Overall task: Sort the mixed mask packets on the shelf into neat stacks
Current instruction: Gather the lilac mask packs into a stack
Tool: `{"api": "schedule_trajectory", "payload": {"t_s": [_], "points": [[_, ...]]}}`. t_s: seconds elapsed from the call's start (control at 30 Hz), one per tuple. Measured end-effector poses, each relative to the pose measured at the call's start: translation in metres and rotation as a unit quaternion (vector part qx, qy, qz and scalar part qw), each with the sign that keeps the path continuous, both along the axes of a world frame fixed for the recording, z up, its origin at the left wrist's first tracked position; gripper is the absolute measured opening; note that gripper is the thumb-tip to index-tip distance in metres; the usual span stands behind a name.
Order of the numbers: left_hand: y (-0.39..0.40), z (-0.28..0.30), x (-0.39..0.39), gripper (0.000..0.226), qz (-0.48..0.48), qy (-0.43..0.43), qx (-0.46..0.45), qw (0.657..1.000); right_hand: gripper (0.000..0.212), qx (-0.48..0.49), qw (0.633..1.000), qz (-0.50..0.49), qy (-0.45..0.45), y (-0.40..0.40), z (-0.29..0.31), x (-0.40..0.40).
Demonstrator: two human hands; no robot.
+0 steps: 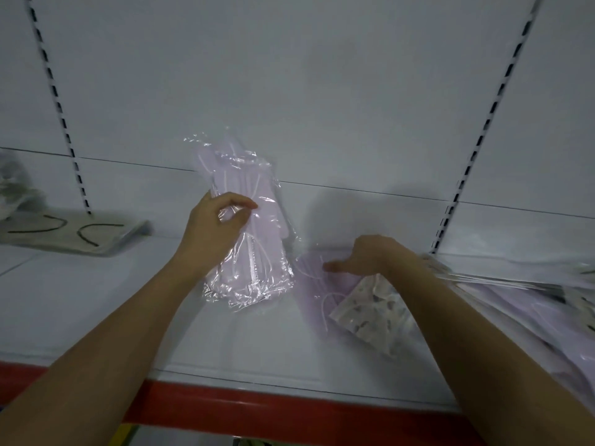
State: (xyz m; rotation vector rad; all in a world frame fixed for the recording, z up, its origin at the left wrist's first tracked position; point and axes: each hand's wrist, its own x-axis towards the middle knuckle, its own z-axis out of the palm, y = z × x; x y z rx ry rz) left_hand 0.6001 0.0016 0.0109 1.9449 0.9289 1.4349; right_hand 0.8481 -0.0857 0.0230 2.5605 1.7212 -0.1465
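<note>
I can read no brand, label or writing anywhere: the clear wrappers are glossy and blurred.

My left hand (219, 226) grips a bundle of pale lilac mask packets in clear plastic sleeves (248, 226), thumb curled over the front near its middle and fingers wrapped behind it. The bundle stands steeply tilted, its upper end against the white back panel (322, 91) and its lower end at the white shelf board (96, 300).

My right hand (363, 255) reaches down over a flat lilac mask packet with white ear loops (310, 275) lying on the shelf just right of the bundle. The thumb points left, its tip at that packet; the other fingers are hidden behind the hand, so I cannot tell how far they curl.

A white patterned mask packet (370, 313) lies partly under my right forearm, over the lilac one. More lilac and clear packets (531, 304) are heaped at the right. A grey packet with black ear loops (74, 233) lies flat far left. The red shelf edge strip (257, 410) runs along the front.
</note>
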Motion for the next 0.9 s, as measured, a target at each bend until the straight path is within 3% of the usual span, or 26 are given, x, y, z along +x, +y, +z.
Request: {"api": "schedule_trajectory", "payload": {"t_s": [0.07, 0.27, 0.37, 0.47, 0.57, 0.63, 0.7, 0.73, 0.8, 0.9], "points": [[-0.001, -0.002, 0.002, 0.024, -0.008, 0.011, -0.001, 1.000, 0.063, -0.016, 1.000, 0.005, 0.019, 0.003, -0.007, 0.005], [0.001, -0.001, 0.004, 0.023, -0.023, 0.006, 0.007, 1.000, 0.033, 0.204, 0.962, 0.062, 0.171, 0.004, -0.004, 0.013], [0.004, -0.001, 0.002, 0.023, -0.024, -0.008, 0.003, 1.000, 0.033, 0.338, 0.902, 0.053, 0.264, -0.008, 0.019, 0.021], [0.007, -0.002, 0.002, 0.028, -0.026, -0.017, -0.009, 0.999, 0.033, 0.452, 0.846, 0.035, 0.281, -0.016, 0.034, 0.024], [0.003, -0.001, 0.002, 0.027, -0.026, -0.005, -0.011, 1.000, 0.038, 0.550, 0.755, 0.015, 0.356, -0.020, 0.040, 0.017], [0.002, -0.001, 0.002, 0.025, -0.026, 0.000, -0.017, 1.000, 0.034, 0.605, 0.648, 0.012, 0.463, -0.026, 0.051, 0.012], [0.003, -0.001, 0.002, 0.029, -0.028, -0.004, -0.029, 0.999, 0.025, 0.599, 0.553, 0.020, 0.579, -0.028, 0.058, 0.008], [0.002, -0.001, 0.002, 0.031, -0.033, -0.013, -0.042, 0.999, 0.021, 0.573, 0.539, 0.021, 0.617, -0.028, 0.058, 0.003], [-0.001, 0.002, 0.004, 0.032, -0.041, -0.029, -0.074, 0.996, 0.016, 0.492, 0.559, 0.028, 0.667, -0.021, 0.050, -0.008], [-0.012, 0.009, 0.009, 0.021, -0.109, -0.107, -0.180, 0.972, 0.014, 0.425, 0.635, 0.051, 0.643, -0.009, 0.034, -0.032]]}}
